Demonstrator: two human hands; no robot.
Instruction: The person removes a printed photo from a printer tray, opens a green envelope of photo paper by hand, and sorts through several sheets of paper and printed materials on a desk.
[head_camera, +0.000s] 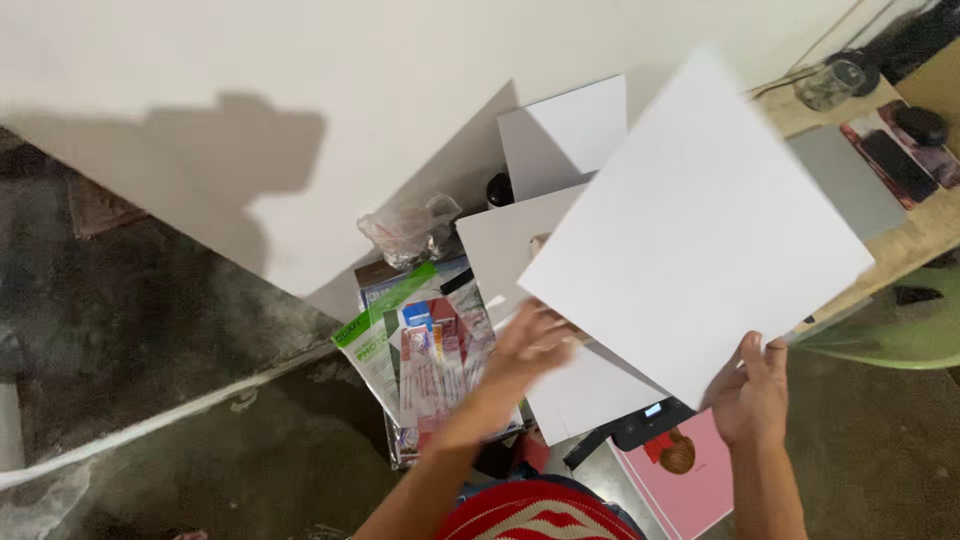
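I hold a large white sheet of card (695, 225) up in front of me. My right hand (750, 390) grips its lower corner. My left hand (530, 345), blurred, touches the sheet's lower left edge with fingers curled at it. More white sheets (560, 135) lean behind it against the wall, and another white sheet (580, 395) lies lower down under the held one.
A pile of printed packets (435, 350) and a clear plastic bag (410, 230) lie left of my hands. A black device (640, 425) and a pink card (690, 480) sit below. A wooden table (900, 240) with a grey sheet stands at the right. The concrete floor (150, 330) spreads left.
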